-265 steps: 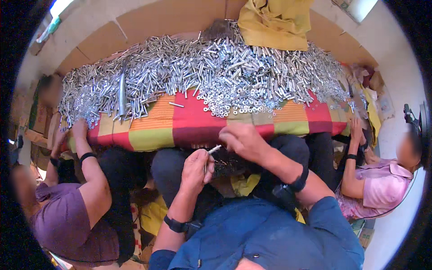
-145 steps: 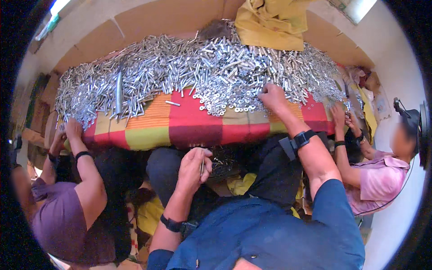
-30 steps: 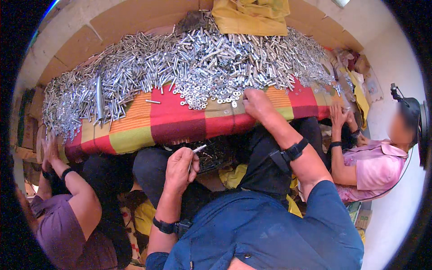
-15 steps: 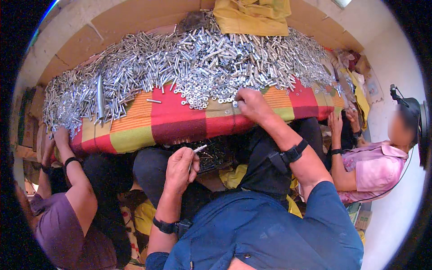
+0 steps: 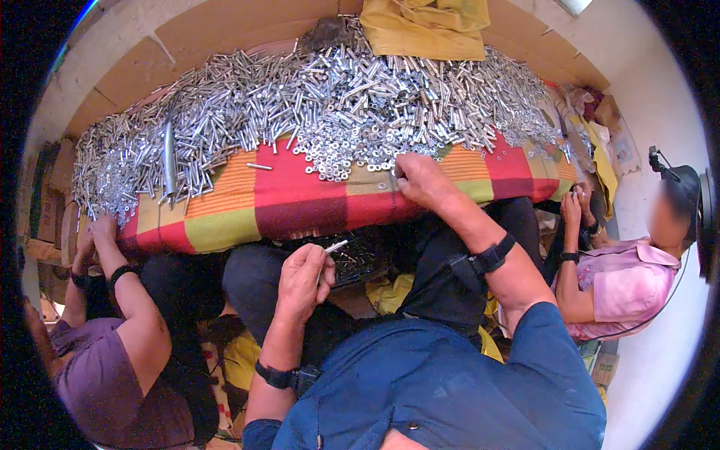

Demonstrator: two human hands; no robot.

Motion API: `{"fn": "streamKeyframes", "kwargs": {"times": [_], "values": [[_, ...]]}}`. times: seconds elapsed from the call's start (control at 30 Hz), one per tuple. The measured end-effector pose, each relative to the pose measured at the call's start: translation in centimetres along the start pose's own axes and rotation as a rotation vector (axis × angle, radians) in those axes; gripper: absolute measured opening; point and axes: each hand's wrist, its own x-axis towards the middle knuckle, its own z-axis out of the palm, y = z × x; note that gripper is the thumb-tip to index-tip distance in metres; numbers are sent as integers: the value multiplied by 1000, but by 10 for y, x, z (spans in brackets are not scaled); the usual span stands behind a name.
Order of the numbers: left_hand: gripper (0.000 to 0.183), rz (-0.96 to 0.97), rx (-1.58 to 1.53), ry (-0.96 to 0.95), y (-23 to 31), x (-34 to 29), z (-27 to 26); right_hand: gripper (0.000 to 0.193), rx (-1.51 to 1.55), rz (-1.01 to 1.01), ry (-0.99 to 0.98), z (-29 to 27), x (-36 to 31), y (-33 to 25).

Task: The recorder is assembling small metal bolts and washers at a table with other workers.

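My left hand [image 5: 303, 280] is closed around a slim silver metal bolt [image 5: 337, 246], held above my lap with one end sticking out past the fingertips. My right hand [image 5: 420, 180] rests at the near side of the heap, fingers curled together over the checked cloth [image 5: 296, 201]. Whatever those fingers pinch, if anything, is hidden. Close beside them lie many small ring washers [image 5: 330, 161]. Behind the washers spreads a long pile of silver bolts and sleeves [image 5: 367, 90].
A grey metal tube [image 5: 169, 161] leans on the pile at left. Yellow sacking [image 5: 424, 30] lies on the far side. Under the cloth's edge is a dark container [image 5: 356, 262] of metal parts. Co-workers sit on both sides, one in purple [image 5: 112, 375], one in pink [image 5: 622, 289].
My left hand stays nearly still with the bolt. My right hand has barely shifted, its fingers still curled by the washers. The right co-worker's hands have come closer together.
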Motion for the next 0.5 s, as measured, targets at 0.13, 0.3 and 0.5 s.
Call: {"fn": "streamKeyframes", "kwargs": {"times": [0.13, 0.3, 0.5], "values": [[35, -23, -11, 15, 1, 1, 3, 13, -20, -89, 17, 3, -1, 4], [35, -3, -50, 26, -2, 3, 1, 15, 172, -42, -6, -6, -7, -36], [35, -1, -117, 32, 0, 1, 0, 12, 1298, 331, -386, -9, -33, -119]]}}
